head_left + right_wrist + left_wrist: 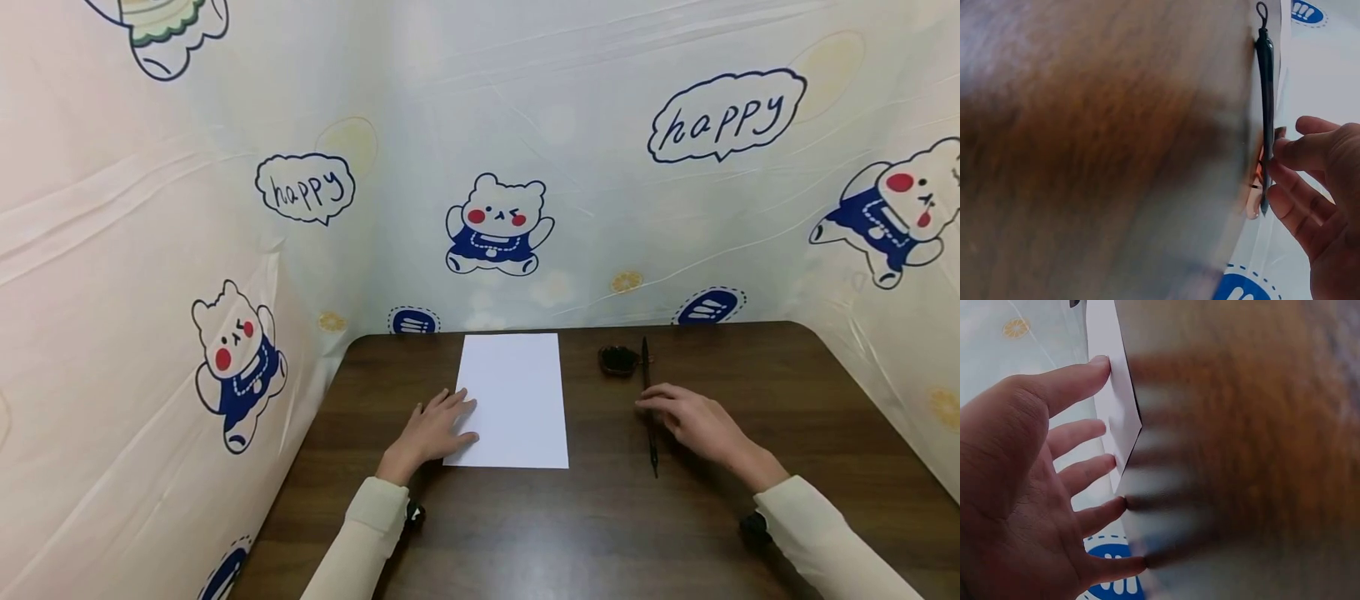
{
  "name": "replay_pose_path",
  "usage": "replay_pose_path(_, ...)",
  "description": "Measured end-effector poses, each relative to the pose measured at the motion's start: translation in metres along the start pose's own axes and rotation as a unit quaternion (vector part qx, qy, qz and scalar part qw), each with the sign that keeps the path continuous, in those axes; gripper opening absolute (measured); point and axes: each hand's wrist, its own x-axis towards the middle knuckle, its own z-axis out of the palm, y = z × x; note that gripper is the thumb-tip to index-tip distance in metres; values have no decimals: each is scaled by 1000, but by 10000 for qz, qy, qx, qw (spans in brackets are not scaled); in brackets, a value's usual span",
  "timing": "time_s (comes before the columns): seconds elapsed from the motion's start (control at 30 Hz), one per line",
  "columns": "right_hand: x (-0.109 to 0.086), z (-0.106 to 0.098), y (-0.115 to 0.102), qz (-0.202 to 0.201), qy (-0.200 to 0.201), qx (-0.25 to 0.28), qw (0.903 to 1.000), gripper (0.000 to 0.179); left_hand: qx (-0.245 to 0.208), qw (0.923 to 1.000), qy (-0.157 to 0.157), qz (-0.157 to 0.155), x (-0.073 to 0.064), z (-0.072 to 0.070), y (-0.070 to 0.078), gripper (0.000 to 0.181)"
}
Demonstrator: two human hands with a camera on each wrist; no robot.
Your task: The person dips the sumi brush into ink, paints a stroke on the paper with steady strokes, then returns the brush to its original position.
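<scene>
A blank white sheet of paper (513,400) lies on the table. My left hand (431,429) is spread at its left edge, with the thumb and some fingertips over the sheet; in the left wrist view the fingers (1088,472) are straight and apart. To the right lies a thin dark brush (651,442) with a hanging loop at its near end. My right hand (697,425) is over the brush's middle, fingers loosely bent. In the right wrist view the fingertips are right beside the brush shaft (1265,94); whether they touch it is unclear.
A small dark dish (618,361) with black contents stands left of the brush's far end. The brown wooden table (510,533) meets a printed cloth (390,208) at the back and sides. A dark band (753,527) is at the right wrist.
</scene>
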Motion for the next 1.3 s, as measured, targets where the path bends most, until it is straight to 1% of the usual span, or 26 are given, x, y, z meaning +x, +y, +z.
replay_pose_path(0.17,0,2,1,-126,-112,-18,9999,42,26,10000,-8,25,0,1,1,67)
replay_pose_path(0.33,0,6,2,-284,-153,15,9995,40,35,10000,6,24,0,2,1,67)
replay_pose_path(0.5,0,9,2,-361,-193,-43,9992,36,45,10000,49,24,-1,2,0,67)
replay_pose_path(0.77,0,12,2,-505,30,-217,9985,34,-10,10000,38,90,-2,1,0,66)
replay_pose_path(1.03,0,13,3,-456,-39,-260,9986,31,-108,9998,46,138,-4,1,1,67)
replay_pose_path(1.3,-1,14,1,-589,214,-247,9977,32,-77,9999,2,93,-4,3,-1,67)
